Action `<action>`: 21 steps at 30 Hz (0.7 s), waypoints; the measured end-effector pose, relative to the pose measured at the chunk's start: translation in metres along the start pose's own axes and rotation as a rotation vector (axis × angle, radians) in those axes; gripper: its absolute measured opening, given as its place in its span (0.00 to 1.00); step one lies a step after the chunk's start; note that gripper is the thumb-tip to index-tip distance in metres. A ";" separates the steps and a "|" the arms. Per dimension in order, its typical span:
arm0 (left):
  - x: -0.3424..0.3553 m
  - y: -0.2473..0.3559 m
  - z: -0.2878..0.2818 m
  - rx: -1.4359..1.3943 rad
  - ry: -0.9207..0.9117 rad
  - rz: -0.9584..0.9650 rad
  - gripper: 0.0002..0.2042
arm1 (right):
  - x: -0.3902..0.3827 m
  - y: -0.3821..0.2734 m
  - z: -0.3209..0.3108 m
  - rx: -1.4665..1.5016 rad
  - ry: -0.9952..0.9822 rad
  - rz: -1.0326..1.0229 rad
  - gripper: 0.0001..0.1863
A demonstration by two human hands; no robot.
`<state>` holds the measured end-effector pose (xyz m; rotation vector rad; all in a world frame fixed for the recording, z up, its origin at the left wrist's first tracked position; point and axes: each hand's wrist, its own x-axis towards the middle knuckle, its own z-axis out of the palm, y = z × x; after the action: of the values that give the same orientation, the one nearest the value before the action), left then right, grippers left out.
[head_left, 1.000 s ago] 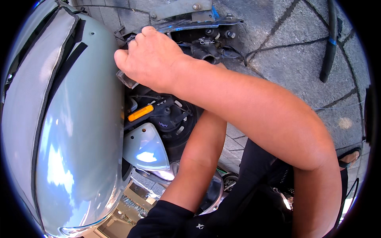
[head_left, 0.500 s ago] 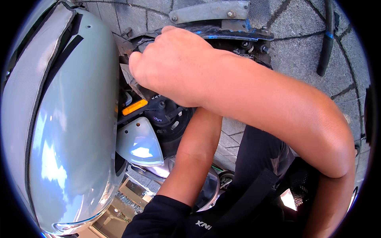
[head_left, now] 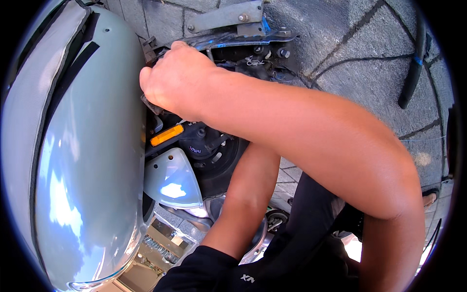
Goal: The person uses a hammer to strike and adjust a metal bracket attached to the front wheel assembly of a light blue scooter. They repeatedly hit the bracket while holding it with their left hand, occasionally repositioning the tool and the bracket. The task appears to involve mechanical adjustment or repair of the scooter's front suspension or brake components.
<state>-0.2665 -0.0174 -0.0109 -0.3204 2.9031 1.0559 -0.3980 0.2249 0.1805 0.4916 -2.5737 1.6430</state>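
Right hand, black metal frame swung back left.

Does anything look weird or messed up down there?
Yes: blue streaks mark the dark metal bracket beside the right hand, odd because the metal around them is plain black. I can't tell what they are. Nothing looks spilled.

There are two bare forearms and one visible right hand. There is one large rounded pale-green body panel, and one small triangular panel with two holes. One orange reflector, one wheel. One flat grey bracket carries two bolts. One black tube has one blue band. One sandalled foot.
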 end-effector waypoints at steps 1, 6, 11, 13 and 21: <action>-0.004 -0.002 -0.001 0.003 -0.006 -0.003 0.25 | 0.005 -0.001 0.003 0.006 -0.007 -0.007 0.21; -0.006 -0.012 -0.018 -0.042 -0.021 -0.010 0.26 | 0.017 -0.004 0.014 0.041 -0.011 -0.025 0.21; 0.016 -0.003 -0.014 -0.566 -0.106 -0.058 0.26 | 0.030 -0.011 0.038 -0.010 -0.012 -0.007 0.21; 0.041 0.008 -0.007 -0.949 -0.158 -0.040 0.26 | 0.029 -0.014 0.035 -0.042 -0.062 -0.017 0.25; 0.030 0.016 -0.011 -2.597 -0.615 -0.640 0.32 | -0.134 0.050 -0.063 -0.096 0.537 0.241 0.21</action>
<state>-0.2991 -0.0180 0.0050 -0.4940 -0.4454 2.6763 -0.2932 0.3326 0.1365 -0.2494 -2.3431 1.4443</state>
